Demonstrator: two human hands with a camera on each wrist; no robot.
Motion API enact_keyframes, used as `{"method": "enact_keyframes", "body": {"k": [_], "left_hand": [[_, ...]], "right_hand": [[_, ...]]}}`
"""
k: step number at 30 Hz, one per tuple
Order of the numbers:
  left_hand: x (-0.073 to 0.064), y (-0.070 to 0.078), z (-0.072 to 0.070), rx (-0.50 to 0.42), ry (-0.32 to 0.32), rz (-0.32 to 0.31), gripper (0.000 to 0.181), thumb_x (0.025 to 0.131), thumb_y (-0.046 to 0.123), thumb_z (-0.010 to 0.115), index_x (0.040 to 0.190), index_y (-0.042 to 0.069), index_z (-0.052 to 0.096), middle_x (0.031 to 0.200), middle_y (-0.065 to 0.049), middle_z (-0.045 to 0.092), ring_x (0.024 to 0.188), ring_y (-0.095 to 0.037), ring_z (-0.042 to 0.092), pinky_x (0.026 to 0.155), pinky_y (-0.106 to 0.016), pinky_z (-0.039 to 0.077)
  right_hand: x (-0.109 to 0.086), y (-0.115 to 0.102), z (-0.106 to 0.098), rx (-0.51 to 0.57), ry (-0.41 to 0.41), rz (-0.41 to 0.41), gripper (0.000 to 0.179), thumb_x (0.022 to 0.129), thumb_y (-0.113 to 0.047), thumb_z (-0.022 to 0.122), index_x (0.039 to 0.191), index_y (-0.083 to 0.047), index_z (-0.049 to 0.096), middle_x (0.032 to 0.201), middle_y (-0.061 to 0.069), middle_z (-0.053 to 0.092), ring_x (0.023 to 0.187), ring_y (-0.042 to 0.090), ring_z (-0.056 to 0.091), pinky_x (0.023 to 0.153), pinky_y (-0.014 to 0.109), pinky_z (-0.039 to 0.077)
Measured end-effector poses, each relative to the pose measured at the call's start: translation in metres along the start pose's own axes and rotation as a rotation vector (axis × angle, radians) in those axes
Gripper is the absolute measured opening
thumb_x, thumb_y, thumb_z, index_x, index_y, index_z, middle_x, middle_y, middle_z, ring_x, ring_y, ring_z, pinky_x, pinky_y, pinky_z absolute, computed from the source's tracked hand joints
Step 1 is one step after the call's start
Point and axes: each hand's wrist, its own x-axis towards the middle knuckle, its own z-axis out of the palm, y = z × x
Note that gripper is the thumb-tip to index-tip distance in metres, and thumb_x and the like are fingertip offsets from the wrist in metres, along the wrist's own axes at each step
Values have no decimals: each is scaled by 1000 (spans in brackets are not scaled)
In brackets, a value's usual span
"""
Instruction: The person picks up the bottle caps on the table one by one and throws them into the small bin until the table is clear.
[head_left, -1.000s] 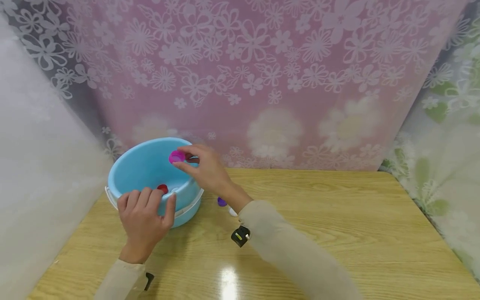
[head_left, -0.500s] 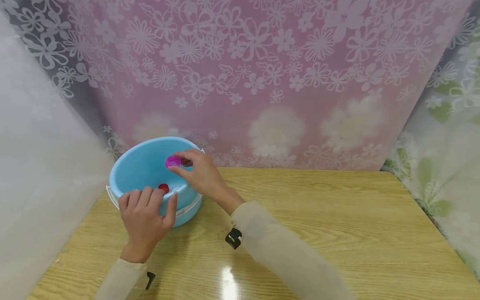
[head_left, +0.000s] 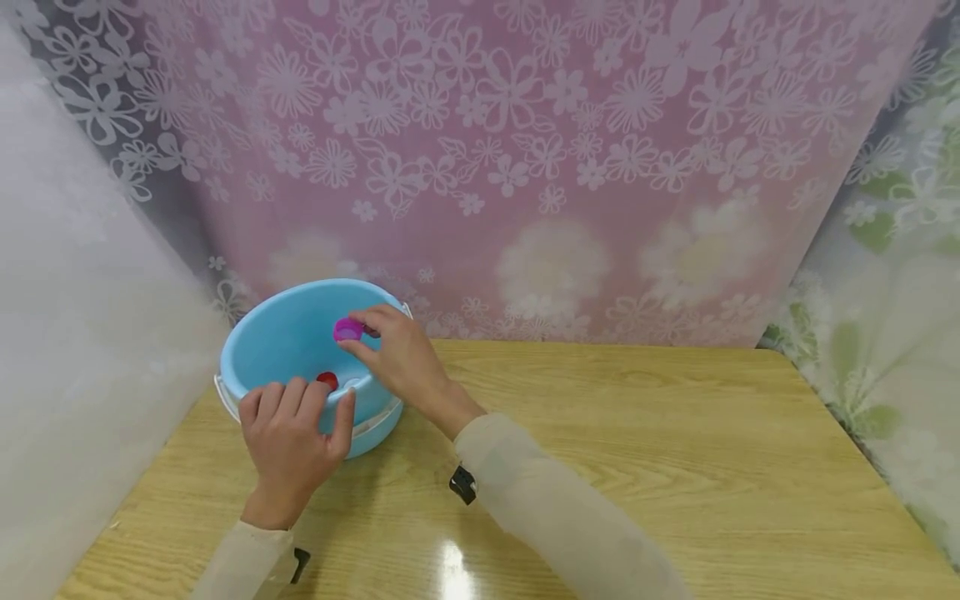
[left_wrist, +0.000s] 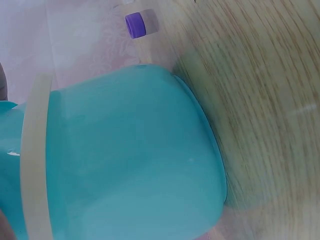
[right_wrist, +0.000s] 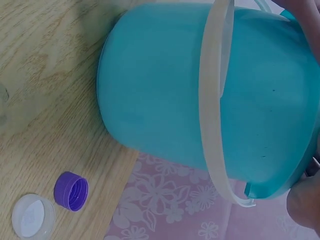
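A light blue bucket stands on the table's left side in the head view. My left hand grips its near rim, fingers hooked over the edge. Over the bucket's mouth, my right hand pinches a magenta bottle cap between thumb and fingertips. Inside the bucket lies a red cap, partly hidden by the near rim and left fingers. On the table beside the bucket, a purple bottle cap and a clear cap with a white disc show in the right wrist view; the right arm hides them in the head view.
The bucket's white handle hangs down against its outer wall. Wood-grained table extends to the right. A pink floral curtain hangs along the back edge, with pale sheets at both sides.
My right hand has moved slightly left and down with the magenta cap, farther over the bucket's mouth. The forearm now covers the purple and clear caps. The left hand stays on the rim.
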Motion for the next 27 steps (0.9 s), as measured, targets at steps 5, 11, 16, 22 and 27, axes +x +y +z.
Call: {"method": "enact_keyframes", "body": {"k": [5,11,16,22,27], "left_hand": [[1,1,0,0,5,7,43,89,38,51,63,3,48,58,-11,43,54,-34,38,65,-49,28],[2,2,-1,0,11,7,44,89,38,51,63,3,49,57,-10,41,53,-34,38,65,-49,28],[2,3,-2,-2,12,5,44,89,38,51,64,2,50,57,-11,42,53,-34,39,65,-49,28],[0,3,0,-12,7,-9,43,88,38,52,64,2,50,57,-11,43,54,-35,40,65,-50,28],[-3,0,0,-9,8,-27,43,88,38,52,64,2,50,57,-11,42,55,-35,39,66,-50,28]], "right_hand": [[-1,0,-1,-17,-3,1,46,89,-32,66,129,-10,59,124,0,58,105,11,60,85,19,46],[-3,3,-2,33,1,-55,44,91,-30,65,128,-9,59,122,0,58,104,9,59,85,17,45],[-7,16,-7,259,22,-95,39,92,-26,64,126,-8,61,119,1,60,104,6,57,88,18,45],[-20,41,-26,368,129,-33,34,93,-24,62,124,-8,62,116,3,61,105,7,58,89,22,46],[-38,70,-43,281,126,67,34,93,-24,63,123,-9,62,117,5,63,105,11,59,90,26,47]]}}
